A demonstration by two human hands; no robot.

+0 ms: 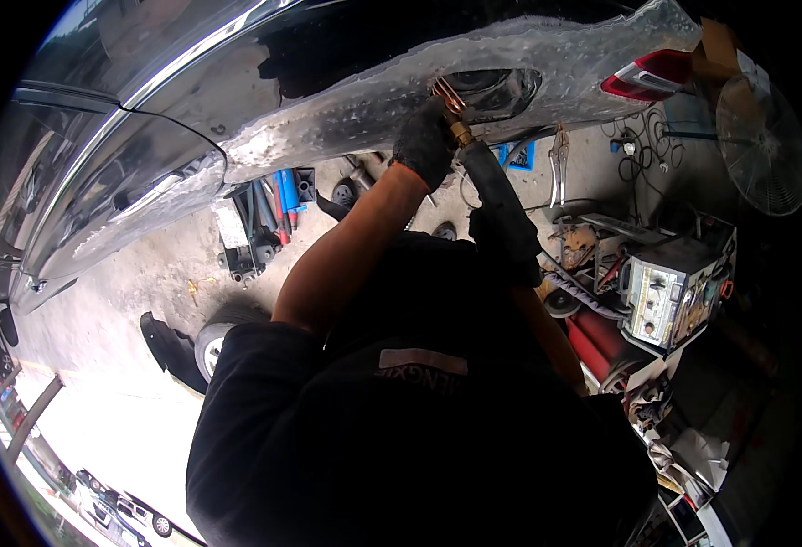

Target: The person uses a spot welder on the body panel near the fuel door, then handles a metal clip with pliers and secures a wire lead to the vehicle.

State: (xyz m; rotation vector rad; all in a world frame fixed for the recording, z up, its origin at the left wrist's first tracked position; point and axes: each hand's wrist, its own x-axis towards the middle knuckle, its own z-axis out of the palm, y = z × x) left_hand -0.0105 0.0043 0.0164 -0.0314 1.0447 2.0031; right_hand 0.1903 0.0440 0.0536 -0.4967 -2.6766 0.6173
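Note:
A dark dent-puller gun (490, 178) with a brass collar and a copper-coloured pronged tip (449, 94) points up at the car's side panel (364, 109). The panel is sanded to bare grey metal with black paint above. My left hand (422, 144), in a black glove, is closed around the front of the gun near the tip; its fingertips are partly hidden. My right hand (508, 244), dark and in shadow, grips the rear of the gun. The tip sits at the edge of an open fuel-filler recess (492, 91). Whether it touches metal I cannot tell.
A red tail light (649, 77) ends the panel at right. Locking pliers (558, 169) hang below it. Beyond stand a fan (764, 146), loose cables and a boxy machine (661, 296) with a control panel. Blue and red tools (287, 196) and a wheel (209, 346) lie left.

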